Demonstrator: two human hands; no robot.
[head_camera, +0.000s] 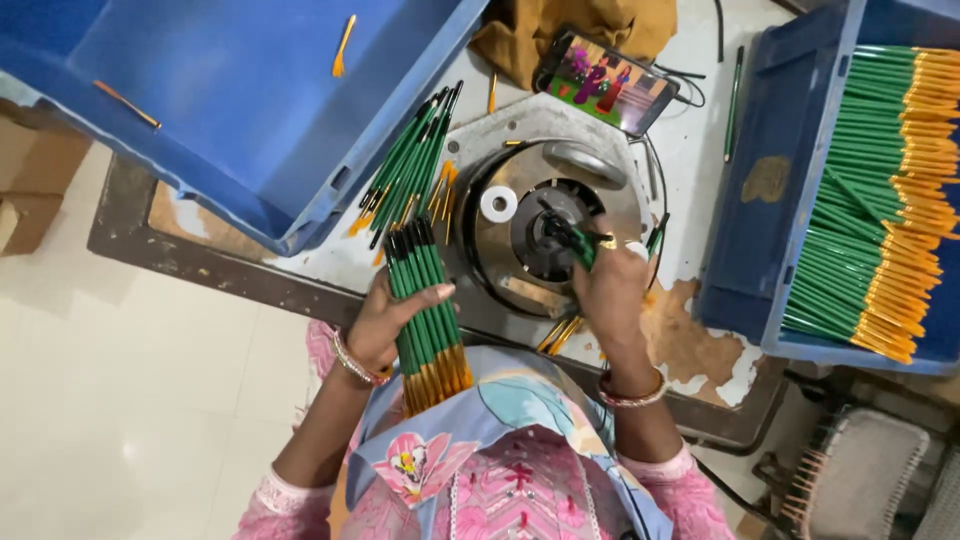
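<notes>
Two hands at work. Right hand (612, 285) pinches one green pen (572, 243), tip at the round metal press head (548, 232). Left hand (385, 325) is closed around a bundle of green pens (425, 315) (black tips up). Judgement: seat each pen square in the centre hole; keep the bundle gripped firmly. Blue crate of pens (880, 200) sits right.

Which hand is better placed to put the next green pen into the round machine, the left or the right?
Probably the right hand: it is already at the round machine, holding one green pen at its centre. The left hand is occupied, gripping a bundle of pens.
</notes>
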